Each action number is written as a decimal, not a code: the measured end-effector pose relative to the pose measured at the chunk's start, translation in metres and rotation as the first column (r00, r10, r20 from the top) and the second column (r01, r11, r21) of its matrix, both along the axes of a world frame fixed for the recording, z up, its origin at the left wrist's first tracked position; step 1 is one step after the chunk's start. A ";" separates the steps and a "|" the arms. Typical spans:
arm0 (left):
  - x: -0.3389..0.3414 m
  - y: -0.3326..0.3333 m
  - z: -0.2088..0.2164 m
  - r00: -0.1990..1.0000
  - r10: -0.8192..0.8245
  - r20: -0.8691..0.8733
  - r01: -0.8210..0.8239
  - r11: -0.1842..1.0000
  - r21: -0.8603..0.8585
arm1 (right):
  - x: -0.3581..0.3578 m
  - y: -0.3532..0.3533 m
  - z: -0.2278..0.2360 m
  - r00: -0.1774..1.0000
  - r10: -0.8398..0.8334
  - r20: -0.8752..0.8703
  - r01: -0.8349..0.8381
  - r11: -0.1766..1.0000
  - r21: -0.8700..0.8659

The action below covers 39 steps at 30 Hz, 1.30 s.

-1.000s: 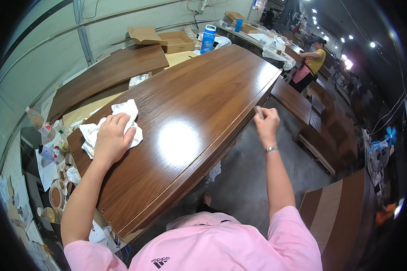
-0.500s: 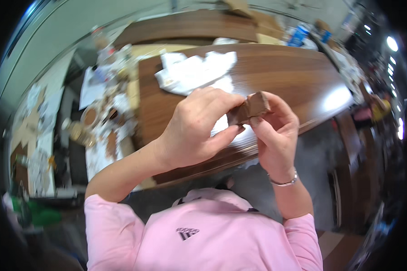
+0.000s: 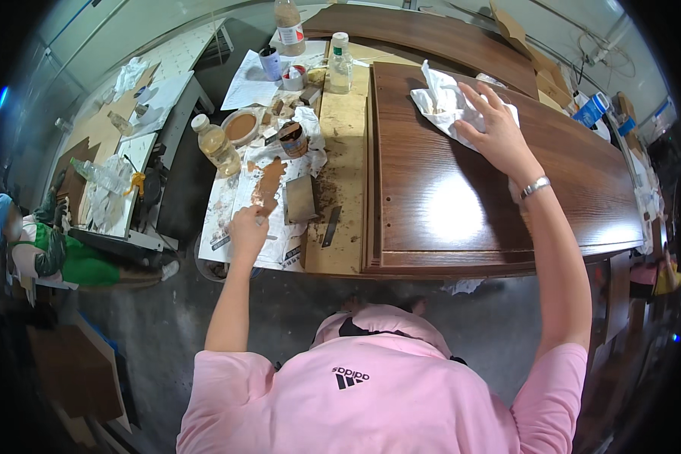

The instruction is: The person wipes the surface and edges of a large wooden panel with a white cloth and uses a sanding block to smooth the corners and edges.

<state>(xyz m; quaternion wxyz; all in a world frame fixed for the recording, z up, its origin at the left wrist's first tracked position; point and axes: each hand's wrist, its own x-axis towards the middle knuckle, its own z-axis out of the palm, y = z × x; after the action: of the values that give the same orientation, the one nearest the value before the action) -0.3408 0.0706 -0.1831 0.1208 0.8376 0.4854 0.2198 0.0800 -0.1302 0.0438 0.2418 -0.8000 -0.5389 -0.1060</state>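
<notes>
My left hand (image 3: 246, 233) is at the near end of a smear of brown paste (image 3: 268, 184) on white paper. Its fingers are closed round a small brown block (image 3: 262, 212), mostly hidden by them. On the right my right hand (image 3: 499, 135) reaches over a crumpled white cloth (image 3: 440, 102), fingers spread and at its edge; whether they press on it is hard to tell. The cloth lies on a glossy dark brown wood panel (image 3: 461, 197). Next to the paste are a flat grey-brown piece (image 3: 301, 200) and an open dark tin (image 3: 293, 141).
A bottle of cloudy liquid (image 3: 216, 146), a tub of brown paste (image 3: 241, 126) and a clear bottle (image 3: 340, 64) stand on the left bench. A dark strip (image 3: 331, 227) lies beside the panel. Another person in green (image 3: 83, 257) sits far left.
My hands were together over the panel, holding the brown block. Now they are apart: the left has gone to the paste with the block, the right to the cloth. The view has swung left.
</notes>
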 end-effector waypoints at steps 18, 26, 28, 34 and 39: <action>0.181 -0.023 0.210 0.578 -0.551 0.603 0.631 0.770 0.099 | 0.005 -0.308 -0.016 0.634 -0.712 0.302 0.673 0.701 0.237; 0.387 -0.085 0.236 0.299 -0.951 0.073 0.906 0.307 0.292 | -0.134 -0.136 -0.008 0.991 0.093 0.093 -0.114 0.962 0.248; 0.401 -0.111 0.206 0.319 -0.942 -0.103 0.912 0.276 0.303 | -0.124 -0.150 -0.023 0.986 0.091 0.137 -0.126 0.955 0.269; 0.390 -0.119 0.212 0.339 -0.929 -0.150 0.909 0.283 0.306 | 0.042 -0.302 -0.041 0.689 -0.645 0.331 0.556 0.763 0.329; 0.395 -0.119 0.209 0.364 -0.922 -0.135 0.907 0.318 0.276 | 0.046 -0.288 -0.006 0.693 -0.690 0.207 0.564 0.699 0.440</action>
<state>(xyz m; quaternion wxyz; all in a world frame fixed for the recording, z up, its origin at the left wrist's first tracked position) 0.0540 -0.0480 0.0256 0.1045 0.9665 -0.1146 0.2044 0.1263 -0.4178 0.0380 0.2227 -0.8487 -0.2347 -0.4184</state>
